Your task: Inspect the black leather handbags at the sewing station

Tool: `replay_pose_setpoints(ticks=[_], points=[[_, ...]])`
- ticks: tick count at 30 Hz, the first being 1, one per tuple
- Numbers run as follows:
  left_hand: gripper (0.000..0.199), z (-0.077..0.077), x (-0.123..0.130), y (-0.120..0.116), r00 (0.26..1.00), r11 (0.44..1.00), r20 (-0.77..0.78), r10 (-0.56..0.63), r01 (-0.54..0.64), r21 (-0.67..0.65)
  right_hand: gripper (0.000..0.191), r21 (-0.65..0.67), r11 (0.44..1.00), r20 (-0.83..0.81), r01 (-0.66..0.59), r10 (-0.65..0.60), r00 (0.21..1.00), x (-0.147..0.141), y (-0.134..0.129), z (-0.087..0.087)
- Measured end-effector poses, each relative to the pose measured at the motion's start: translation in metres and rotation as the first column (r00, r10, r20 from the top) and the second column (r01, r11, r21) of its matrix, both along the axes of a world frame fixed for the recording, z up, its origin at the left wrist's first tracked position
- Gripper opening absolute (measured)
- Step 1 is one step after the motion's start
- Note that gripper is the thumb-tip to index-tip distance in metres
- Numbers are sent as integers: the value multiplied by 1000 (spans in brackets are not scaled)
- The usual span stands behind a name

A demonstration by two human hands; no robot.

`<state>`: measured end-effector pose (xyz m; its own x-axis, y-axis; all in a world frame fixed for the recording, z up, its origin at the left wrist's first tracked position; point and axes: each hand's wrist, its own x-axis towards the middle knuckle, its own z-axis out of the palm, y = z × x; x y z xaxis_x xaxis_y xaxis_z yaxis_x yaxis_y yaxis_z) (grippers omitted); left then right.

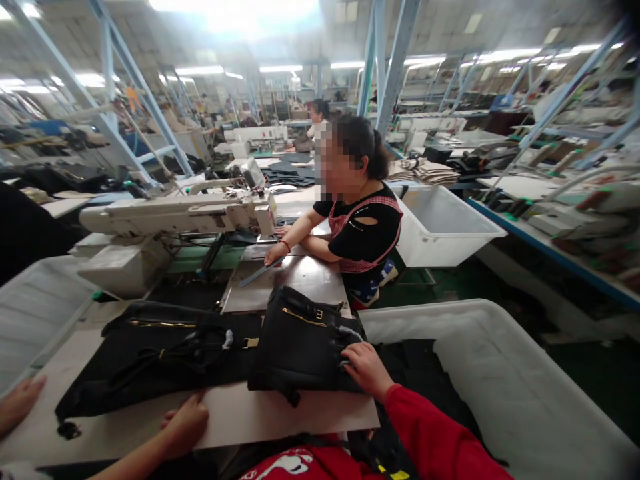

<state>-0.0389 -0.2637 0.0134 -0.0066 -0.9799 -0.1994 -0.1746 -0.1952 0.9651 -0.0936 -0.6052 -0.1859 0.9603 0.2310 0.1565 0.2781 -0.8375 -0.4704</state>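
Note:
My right hand (369, 368), in a red sleeve, is at the right side of a black bag (295, 347). Its fingers are bent around the bag's edge, beside a strip of pale wrapping. The bag has a gold zipper and a small gold buckle on top. It lies on a pale board (300, 412), next to a second, flatter black bag (165, 347) with a gold zipper and a tied cord. My left hand is out of view. Two bare hands at the left, a closed hand (186, 421) and a hand at the edge (21, 403), appear to be another person's.
A sewing machine (185, 217) stands beyond the bags. Across the metal table (310, 283), a co-worker (367, 220) in a checked apron holds a flat grey strip (260, 272). A large white bin (505, 360) with black pieces is at my right; another white bin (450, 230) stands behind the co-worker.

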Motion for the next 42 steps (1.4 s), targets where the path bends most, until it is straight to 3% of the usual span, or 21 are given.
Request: replay_pose_setpoints(ticks=[4,7,12,15,18,23,28,32,36,42], points=[[60,-7,4,-1,995,996,-35,-91,90,-28,20,-85,996,10,-27,28,1000,-10,9,-9],[64,-18,16,16,993,993,-32,-113,112,-32,16,-209,974,10,-84,88,996,-8,11,-11],[62,-39,13,42,1000,1000,-3,19,-19,5,13,-306,935,-6,-178,185,983,-4,13,-12],[59,-48,-2,30,999,998,-15,51,-52,-41,16,-346,917,-6,-198,209,978,-3,15,-15],[62,-55,-16,5,1000,995,-16,-2,1,-101,19,-374,908,-5,-188,201,980,-1,18,-20],[54,-64,-29,-16,985,988,174,-3,30,-153,20,-382,910,-9,-161,171,985,-1,21,-22],[36,-60,-31,-1,857,999,515,-1,28,-44,10,-359,929,-16,-94,95,995,-2,24,-18],[40,-57,-29,8,693,999,721,-19,-7,32,9,-344,938,-13,-48,46,999,-2,26,-15],[44,-67,-29,19,570,996,821,-9,-67,57,9,-340,940,-14,-37,35,999,-1,29,-12],[61,-97,-28,55,556,935,815,161,-351,55,19,-270,961,-2,-62,64,998,-1,17,3]])
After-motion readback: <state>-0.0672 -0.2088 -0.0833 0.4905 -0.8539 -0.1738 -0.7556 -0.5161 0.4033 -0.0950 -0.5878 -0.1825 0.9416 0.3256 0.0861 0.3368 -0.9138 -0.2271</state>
